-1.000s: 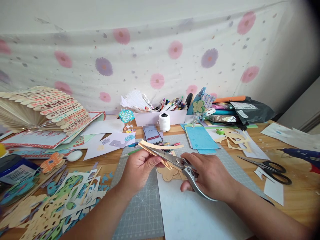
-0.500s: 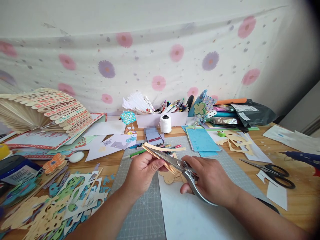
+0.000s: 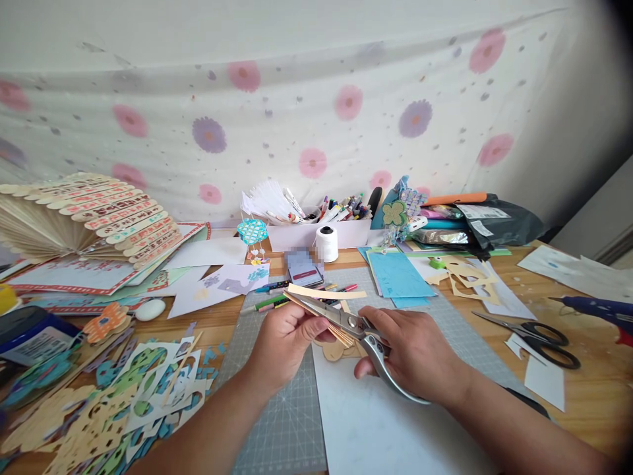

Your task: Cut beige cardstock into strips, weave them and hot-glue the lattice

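Observation:
My left hand (image 3: pixel 289 340) pinches a small stack of tan paper strips (image 3: pixel 345 338) between thumb and fingers. My right hand (image 3: pixel 413 349) is closed round the silver handles of a pair of scissors (image 3: pixel 378 359). The scissor blades (image 3: pixel 332 313) point left and lie along the upper edge of the stack, looking nearly closed. A thin cream strip (image 3: pixel 326 292) curves above the blades, apart from the stack over most of its length. Below the hands, a white sheet (image 3: pixel 366 415) rests on a grey cutting mat (image 3: pixel 279 422). Tan paper cut-outs partly show behind the fingers.
Paper scraps (image 3: pixel 109 409) are heaped at the left, near a popsicle-stick fan (image 3: pixel 109 218). A white thread spool (image 3: pixel 327 244) stands behind a phone (image 3: pixel 304 269). Blue paper (image 3: pixel 401 275), black scissors (image 3: pixel 544 335) and a blue glue gun (image 3: pixel 593 307) lie toward the right.
The blades have closed further along the stack. The cream strip's left end has dropped slightly and parted from the stack. Both hands stay in nearly the same place.

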### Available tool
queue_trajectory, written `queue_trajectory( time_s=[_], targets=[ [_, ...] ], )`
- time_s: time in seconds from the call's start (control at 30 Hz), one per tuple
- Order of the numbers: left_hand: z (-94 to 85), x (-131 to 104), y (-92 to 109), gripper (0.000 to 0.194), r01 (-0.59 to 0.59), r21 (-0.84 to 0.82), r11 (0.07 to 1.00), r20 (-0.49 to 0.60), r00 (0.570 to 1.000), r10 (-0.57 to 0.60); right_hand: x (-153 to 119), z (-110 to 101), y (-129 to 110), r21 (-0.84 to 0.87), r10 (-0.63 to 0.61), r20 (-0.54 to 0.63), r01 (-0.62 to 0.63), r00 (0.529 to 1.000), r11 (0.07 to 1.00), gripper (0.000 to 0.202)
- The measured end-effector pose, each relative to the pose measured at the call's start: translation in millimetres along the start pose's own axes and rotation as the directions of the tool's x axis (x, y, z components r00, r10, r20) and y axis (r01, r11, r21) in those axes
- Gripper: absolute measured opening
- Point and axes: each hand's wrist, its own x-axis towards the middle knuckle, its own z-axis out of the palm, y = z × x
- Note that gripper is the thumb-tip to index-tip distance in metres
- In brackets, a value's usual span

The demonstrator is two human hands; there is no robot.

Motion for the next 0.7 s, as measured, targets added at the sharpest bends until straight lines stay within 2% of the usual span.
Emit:
queue_trajectory(
  time_s=[0.17, 0.3, 0.4, 0.47, 0.6, 0.7],
  targets=[
    [1.7, 0, 2, 0.025, 0.007, -0.003, 1.000, 0.006, 1.000, -0.007, -1, -2, 2, 0.023, -0.008, -0.010, 0.008, 1.000, 1.000, 0.060],
    [1.6, 0, 1, 0.026, 0.021, -0.040, 0.999, -0.004, 1.000, -0.022, -2, -4, 7, 0.107, -0.015, -0.126, 0.029, 0.992, 0.994, 0.061],
    [0.0, 0, 0, 0.029, 0.032, -0.092, 0.995, -0.012, 0.999, -0.033, -2, -8, 12, 0.223, 0.055, -0.167, -0.017, 0.984, 0.975, 0.059],
    [-2.5, 1, 1, 0.030, 0.027, -0.132, 0.991, -0.033, 0.999, -0.032, -2, -11, 14, 0.306, 0.109, -0.109, -0.071, 0.988, 0.949, 0.062],
    [-11.1, 8, 9, 0.028, -0.020, -0.213, 0.977, -0.144, 0.990, -0.011, -1, -17, 15, 0.445, 0.155, 0.091, -0.180, 0.984, 0.877, 0.060],
    [-18.5, 13, 15, 0.028, -0.063, -0.248, 0.967, -0.229, 0.973, 0.005, 0, -17, 16, 0.402, 0.157, 0.136, -0.199, 0.978, 0.894, 0.058]
  ],
)
